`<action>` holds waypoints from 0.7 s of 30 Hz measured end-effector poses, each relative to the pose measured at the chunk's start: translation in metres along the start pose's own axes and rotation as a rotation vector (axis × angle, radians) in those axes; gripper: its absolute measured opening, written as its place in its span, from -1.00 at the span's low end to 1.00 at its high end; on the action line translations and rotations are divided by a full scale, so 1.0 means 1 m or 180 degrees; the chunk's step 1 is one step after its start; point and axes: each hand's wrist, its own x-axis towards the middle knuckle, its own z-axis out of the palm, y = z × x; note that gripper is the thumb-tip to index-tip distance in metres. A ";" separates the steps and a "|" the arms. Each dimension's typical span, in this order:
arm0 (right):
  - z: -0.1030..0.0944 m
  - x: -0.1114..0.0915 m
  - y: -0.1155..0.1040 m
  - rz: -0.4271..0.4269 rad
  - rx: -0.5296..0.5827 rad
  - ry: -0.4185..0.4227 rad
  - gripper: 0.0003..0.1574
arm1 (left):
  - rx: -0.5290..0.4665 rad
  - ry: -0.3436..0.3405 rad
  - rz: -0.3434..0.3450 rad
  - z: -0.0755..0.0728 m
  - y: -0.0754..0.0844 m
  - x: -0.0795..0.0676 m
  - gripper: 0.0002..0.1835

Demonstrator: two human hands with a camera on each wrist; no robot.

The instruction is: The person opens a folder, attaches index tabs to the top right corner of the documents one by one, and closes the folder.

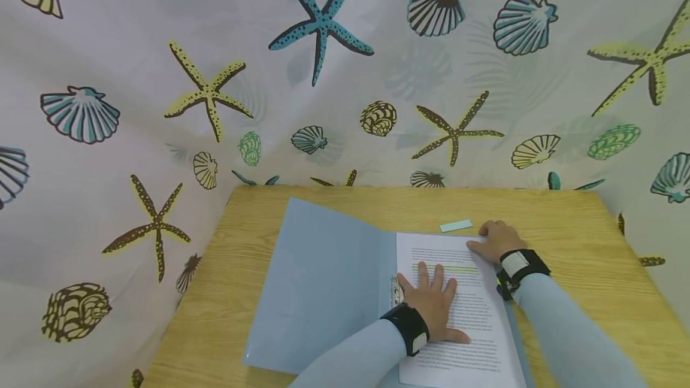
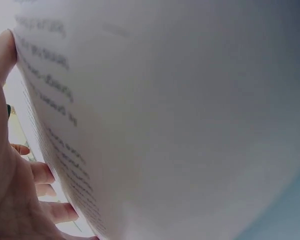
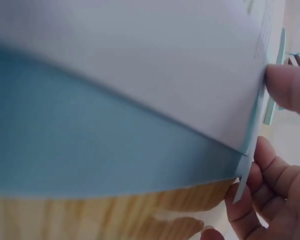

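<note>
An open light-blue folder (image 1: 329,280) lies on the table, with printed sheets (image 1: 477,322) on its right side and a metal clip (image 1: 396,291) near the spine. Yellow-green highlighting marks a line on the top page. My left hand (image 1: 433,310) presses flat on that page beside the clip, its fingers spread. At the upper right corner, my right hand (image 1: 498,243) grips the folder's edge. The right wrist view shows the thumb (image 3: 287,87) on top of the sheet and the other fingers (image 3: 270,162) curled at the folder's edge.
A small pale-blue strip (image 1: 456,226) lies on the wooden table (image 1: 259,220) just beyond the folder's top edge. A curtain (image 1: 334,112) printed with shells and starfish rises behind the table and along both sides.
</note>
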 end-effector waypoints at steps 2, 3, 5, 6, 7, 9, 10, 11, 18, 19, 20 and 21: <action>0.001 0.001 0.002 -0.0013 0.0020 -0.0020 -0.20 | 0.0022 -0.0017 0.0000 0.001 0.001 0.001 0.28; 0.001 0.001 0.002 -0.0011 0.0027 -0.0029 -0.16 | 0.0033 -0.0015 -0.0002 0.001 0.001 0.001 0.28; 0.001 0.000 0.001 0.0015 0.0008 -0.0019 -0.13 | 0.0050 -0.0013 0.0002 0.003 0.002 0.003 0.29; 0.000 -0.001 -0.001 0.0035 -0.0011 -0.0011 -0.13 | 0.0053 -0.0017 -0.0001 0.005 0.002 0.004 0.29; 0.000 -0.002 -0.002 0.0066 -0.0017 -0.0021 -0.13 | 0.0051 -0.0016 0.0001 0.006 0.003 0.004 0.29; -0.002 -0.004 -0.008 0.0135 -0.0032 -0.0045 -0.16 | 0.0044 -0.0004 0.0008 0.008 0.003 0.005 0.30; -0.003 -0.005 -0.010 0.0169 -0.0038 -0.0061 -0.19 | 0.0031 -0.0005 0.0010 0.009 0.003 0.005 0.30; -0.003 -0.005 -0.013 0.0196 -0.0034 -0.0090 -0.21 | 0.0027 -0.0012 0.0009 0.010 0.003 0.005 0.30; 0.001 -0.001 -0.017 0.0206 -0.0075 -0.0138 -0.23 | 0.0042 -0.0050 -0.0002 0.007 0.001 0.002 0.28; 0.002 -0.001 -0.015 0.0171 -0.0078 -0.0110 -0.23 | 0.0035 -0.0042 0.0003 0.006 0.001 0.001 0.28; 0.003 -0.001 -0.012 0.0137 -0.0088 -0.0082 -0.23 | 0.0026 -0.0045 0.0015 0.005 0.002 0.000 0.28; 0.004 -0.001 -0.008 0.0096 -0.0089 -0.0061 -0.22 | 0.0018 -0.0053 0.0024 0.005 0.002 0.000 0.28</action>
